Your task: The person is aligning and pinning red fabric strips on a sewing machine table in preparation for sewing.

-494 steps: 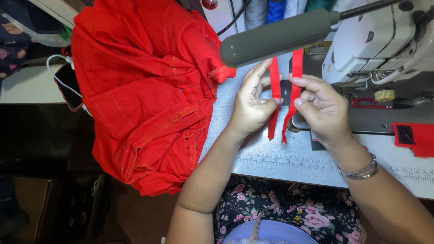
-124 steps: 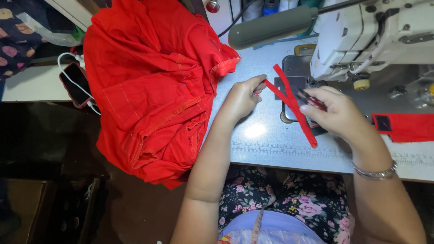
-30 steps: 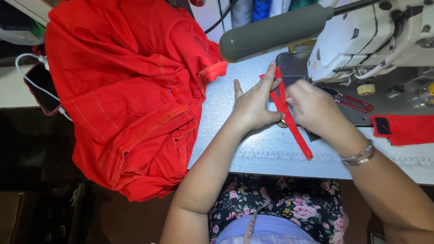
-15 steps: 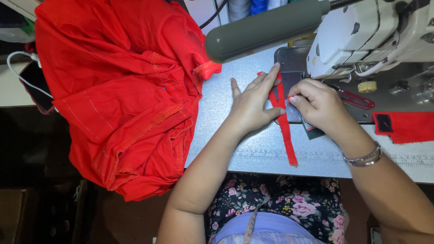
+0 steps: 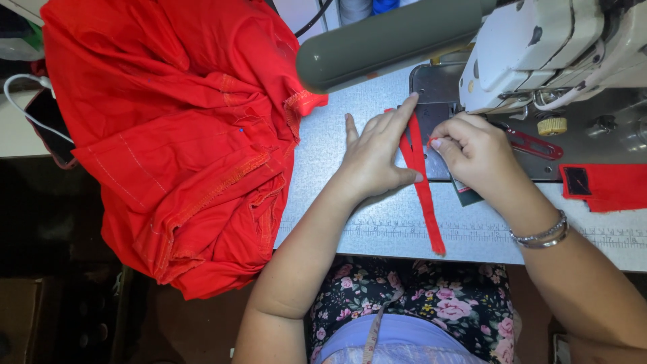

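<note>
On the pale grey sewing table (image 5: 350, 222), a long thin strip of red cloth (image 5: 423, 192) is lying between the person's two hands. The strip's long side is running from the dark metal plate (image 5: 431, 91) under the white sewing machine (image 5: 552, 47) back toward the person's body, tilting a little to the right as it comes near the table edge. The left hand (image 5: 374, 155) is lying flat and open on the table, fingers spread, with its pointing finger stretched along the left side of the strip's top end and its thumb touching the strip lower down. The right hand (image 5: 475, 152) is just to the right of the strip, with its fingers curled in and its fingertips pinching the strip's top part near the plate. Both hands are right beside the strip, and the top end is sitting between them, close to the machine. The lower end is lying loose, near the ruler marks on the table's front edge. A big heap of red cloth (image 5: 175, 128) is piling over the table's left side, and a small red piece with a black patch (image 5: 603, 185) is lying far to the right.
</note>
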